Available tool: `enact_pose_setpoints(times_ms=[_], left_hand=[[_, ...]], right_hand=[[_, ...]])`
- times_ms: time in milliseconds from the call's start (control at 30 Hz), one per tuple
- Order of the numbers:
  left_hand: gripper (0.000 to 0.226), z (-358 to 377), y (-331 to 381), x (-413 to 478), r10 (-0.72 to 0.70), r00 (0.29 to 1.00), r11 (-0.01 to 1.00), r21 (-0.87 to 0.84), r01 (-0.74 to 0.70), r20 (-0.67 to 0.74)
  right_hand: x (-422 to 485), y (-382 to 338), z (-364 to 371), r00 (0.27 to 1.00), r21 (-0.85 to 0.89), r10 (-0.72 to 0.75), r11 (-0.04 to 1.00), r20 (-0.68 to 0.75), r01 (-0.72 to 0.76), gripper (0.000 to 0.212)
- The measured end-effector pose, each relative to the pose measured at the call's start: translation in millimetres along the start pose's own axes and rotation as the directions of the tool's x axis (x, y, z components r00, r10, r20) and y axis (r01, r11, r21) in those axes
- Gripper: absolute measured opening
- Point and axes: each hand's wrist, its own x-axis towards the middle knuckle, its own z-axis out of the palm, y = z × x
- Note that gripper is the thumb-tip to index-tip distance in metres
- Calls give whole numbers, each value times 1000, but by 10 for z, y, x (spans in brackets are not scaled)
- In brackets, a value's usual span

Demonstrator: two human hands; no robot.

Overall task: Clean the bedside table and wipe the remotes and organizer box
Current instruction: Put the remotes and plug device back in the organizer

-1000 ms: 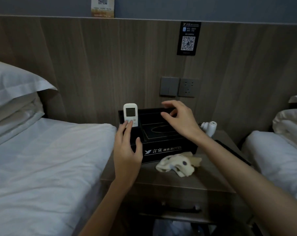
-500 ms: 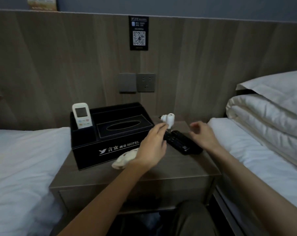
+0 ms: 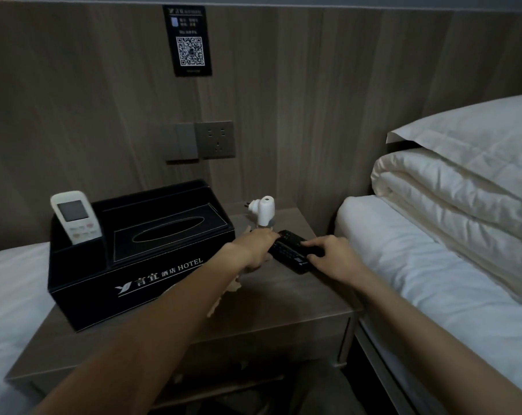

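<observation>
A black remote [image 3: 291, 250] lies on the wooden bedside table [image 3: 283, 304], right of the black organizer box [image 3: 152, 274]. My right hand [image 3: 333, 260] pinches the remote's near end, index finger on top and thumb at its side. My left hand [image 3: 255, 250] curls round the remote's left edge. A white remote [image 3: 74, 217] stands upright in the box's left compartment. A pale cloth [image 3: 228, 287] lies on the table, mostly hidden under my left forearm.
A white plug-in device [image 3: 264, 209] stands on the table just behind the black remote. A bed with a folded duvet and pillow [image 3: 463, 190] flanks the table on the right, another bed [image 3: 8, 283] on the left. A wall socket [image 3: 215, 139] sits above the box.
Both hands left the organizer box and moved right to the black remote, which they now hold. My view has swung to the right.
</observation>
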Motion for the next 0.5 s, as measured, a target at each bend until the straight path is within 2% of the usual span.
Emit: enact_pose_setpoints(times_ms=[167, 233, 367, 500], left_hand=[[47, -36, -89, -31, 117, 993, 990, -79, -115, 23], [47, -93, -78, -53, 163, 986, 977, -145, -156, 36], [50, -120, -78, -88, 174, 985, 968, -188, -167, 22], [51, -145, -30, -179, 169, 983, 972, -157, -177, -67]], right_hand=[[48, 72, -123, 995, -134, 100, 986, -13, -101, 21], [82, 66, -115, 993, -169, 114, 979, 10, -111, 24], [131, 78, -66, 993, -123, 116, 986, 35, -111, 41], [101, 108, -112, 992, -61, 100, 994, 81, -95, 36]])
